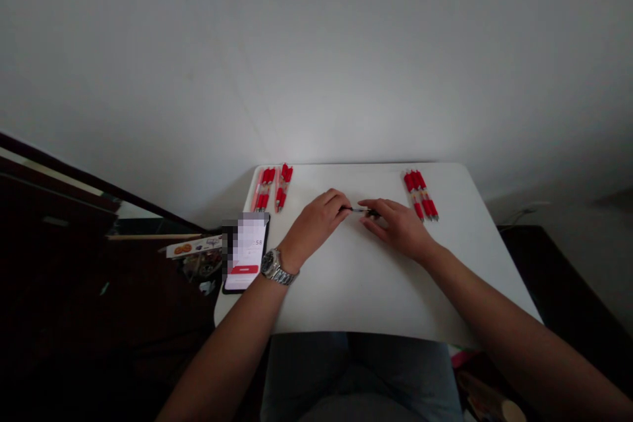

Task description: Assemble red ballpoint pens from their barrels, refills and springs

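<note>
Over the middle of the white table, a thin black pen (pixel 357 210) with a pale middle section spans the gap between my hands. Its left end is pinched in the fingers of my left hand (pixel 324 211), which has a metal watch (pixel 277 267) at the wrist. The black right end sits between the thumb and fingers of my right hand (pixel 395 224). Part of the pen is hidden by my fingers. Several red pens (pixel 421 195) lie side by side just beyond my right hand. More red and pink pens (pixel 283 187) lie at the far left.
A phone (pixel 246 254) with a lit screen lies at the left edge of the white table (pixel 346 297). A grey wall (pixel 356 66) stands right behind the table. Assorted items (pixel 198 257) are on the left, below the table's edge.
</note>
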A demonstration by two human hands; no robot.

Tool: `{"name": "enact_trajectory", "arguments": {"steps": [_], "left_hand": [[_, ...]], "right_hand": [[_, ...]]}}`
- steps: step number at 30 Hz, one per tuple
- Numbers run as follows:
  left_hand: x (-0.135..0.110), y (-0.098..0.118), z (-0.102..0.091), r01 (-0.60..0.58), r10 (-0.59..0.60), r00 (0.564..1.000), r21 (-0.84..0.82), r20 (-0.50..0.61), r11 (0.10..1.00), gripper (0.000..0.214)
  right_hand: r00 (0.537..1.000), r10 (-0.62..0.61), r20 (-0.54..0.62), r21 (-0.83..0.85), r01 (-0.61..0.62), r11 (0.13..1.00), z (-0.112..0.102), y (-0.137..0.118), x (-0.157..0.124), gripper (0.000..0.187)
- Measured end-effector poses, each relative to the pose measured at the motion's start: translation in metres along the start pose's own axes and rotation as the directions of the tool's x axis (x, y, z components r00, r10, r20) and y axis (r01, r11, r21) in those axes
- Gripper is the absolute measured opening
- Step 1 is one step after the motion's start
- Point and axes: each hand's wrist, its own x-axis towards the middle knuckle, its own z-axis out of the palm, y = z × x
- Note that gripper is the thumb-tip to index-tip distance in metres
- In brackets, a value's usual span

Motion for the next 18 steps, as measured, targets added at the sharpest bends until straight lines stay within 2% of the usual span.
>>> {"name": "enact_trajectory", "arguments": {"steps": [4, 6, 9, 11, 14, 16, 18], "left_hand": [[0.01, -0.003, 0.012, 0.058, -0.079, 0.992, -0.199, -0.1, 0.978, 0.007], [0.015, -0.005, 0.019, 0.117, -0.194, 0.966, -0.379, -0.172, 0.918, 0.008], [0.021, -0.008, 0.03, 0.158, -0.358, 0.918, -0.672, -0.17, 0.723, 0.019], [0.022, -0.01, 0.036, 0.147, -0.403, 0.907, -0.807, -0.119, 0.571, 0.027], [0.021, -0.011, 0.043, 0.142, -0.438, 0.898, -0.914, -0.043, 0.38, 0.034], [0.02, -0.012, 0.046, 0.141, -0.456, 0.89, -0.941, -0.016, 0.307, 0.035], [0.019, -0.014, 0.048, 0.135, -0.462, 0.887, -0.949, -0.012, 0.284, 0.035]], "right_hand": [[0.998, 0.063, 0.017, -0.006, -0.063, 0.998, 0.003, 0.003, 0.0, 0.029], [0.996, 0.089, -0.001, 0.02, -0.089, 0.996, 0.004, 0.005, 0.0, 0.028], [0.99, 0.141, -0.024, 0.078, -0.139, 0.987, 0.003, 0.007, 0.001, 0.029], [0.986, 0.165, -0.023, 0.131, -0.16, 0.978, 0.001, 0.008, 0.001, 0.031], [0.984, 0.18, 0.008, 0.23, -0.177, 0.957, -0.001, 0.007, 0.001, 0.035], [0.983, 0.175, 0.047, 0.312, -0.181, 0.933, -0.002, 0.005, 0.001, 0.037], [0.982, 0.168, 0.081, 0.382, -0.187, 0.905, -0.003, 0.003, 0.001, 0.037]]}}
